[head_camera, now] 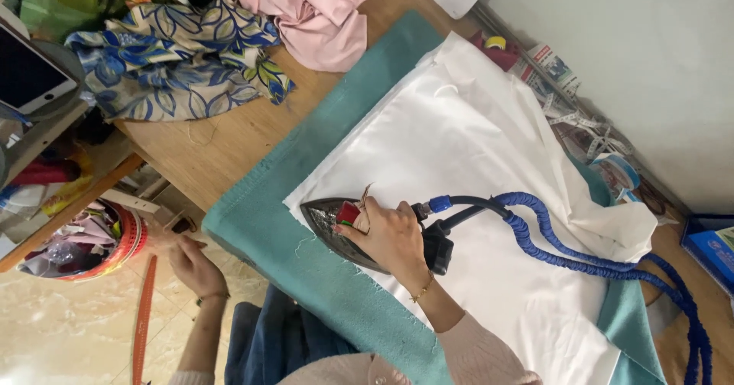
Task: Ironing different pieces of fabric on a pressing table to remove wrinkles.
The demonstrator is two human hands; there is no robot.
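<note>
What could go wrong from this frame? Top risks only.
1. The iron sits at the white fabric's frayed edge, gripped only by the right hand; lingering may scorch it.
2. The blue hose loops across the cloth and could drag or wrinkle it.
3. The left hand hangs off the table, so nothing steadies the cloth.

Wooden table (229, 144) beside a pale wall (642, 56), over marbled tile floor (69, 331).

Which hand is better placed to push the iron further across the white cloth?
Right. The right hand already grips the iron on the white cloth; the left hand hangs off the table edge.
</note>
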